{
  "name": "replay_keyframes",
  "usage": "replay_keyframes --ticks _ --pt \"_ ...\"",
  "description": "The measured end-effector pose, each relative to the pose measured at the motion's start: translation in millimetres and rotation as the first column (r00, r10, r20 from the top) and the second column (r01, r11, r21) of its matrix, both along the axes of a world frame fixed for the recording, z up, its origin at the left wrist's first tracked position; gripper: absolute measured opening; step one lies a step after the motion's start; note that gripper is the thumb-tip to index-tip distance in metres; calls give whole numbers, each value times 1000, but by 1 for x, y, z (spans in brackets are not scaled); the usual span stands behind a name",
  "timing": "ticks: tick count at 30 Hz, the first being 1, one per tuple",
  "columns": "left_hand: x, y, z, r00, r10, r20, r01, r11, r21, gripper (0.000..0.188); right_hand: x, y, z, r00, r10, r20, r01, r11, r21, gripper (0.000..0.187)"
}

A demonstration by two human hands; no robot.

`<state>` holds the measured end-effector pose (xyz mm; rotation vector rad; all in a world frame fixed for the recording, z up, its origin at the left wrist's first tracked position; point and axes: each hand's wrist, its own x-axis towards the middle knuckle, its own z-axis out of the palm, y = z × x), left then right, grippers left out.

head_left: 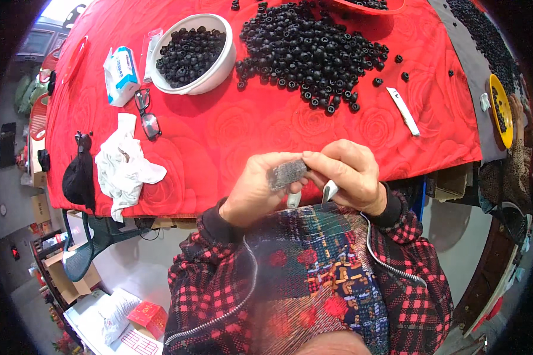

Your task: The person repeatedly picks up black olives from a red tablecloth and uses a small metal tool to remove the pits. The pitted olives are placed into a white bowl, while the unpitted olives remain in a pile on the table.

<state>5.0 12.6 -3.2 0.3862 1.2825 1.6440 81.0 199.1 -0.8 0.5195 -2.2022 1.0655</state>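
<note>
Close to my chest, my left hand (256, 188) pinches a small grey, blurred object (286, 174) between thumb and fingers. My right hand (350, 173) touches the same object at its right end and also grips a small white-handled tool (328, 190) that points down from the palm. Both hands hover just below the near edge of a table covered with a red flowered cloth (231, 127). On it lies a big pile of small black ring-shaped pieces (311, 50), and a white bowl (219, 71) holds more of them.
A white utility knife (403, 110) lies right of the pile. Spectacles (147, 114), a blue-and-white box (121, 74), a crumpled white cloth (124, 165) and a black cap (79, 176) sit on the table's left. A yellow dish (501, 110) of black pieces stands at the far right.
</note>
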Motion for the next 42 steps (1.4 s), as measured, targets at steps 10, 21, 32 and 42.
replay_keyframes --ticks 10,21,32,42 --pt "2 3 13 989 110 -102 -110 994 4 21 13 7 11 878 148 455 49 918 -393 18" --pt "-1 6 6 994 82 -72 -80 996 39 23 8 10 9 890 31 455 61 981 -186 19" --pt "-5 2 4 997 54 -49 -53 999 6 25 5 11 9 883 61 466 37 980 -198 17" --pt "-5 3 1 994 66 90 -70 997 42 25 5 12 9 864 87 496 22 978 -209 19"
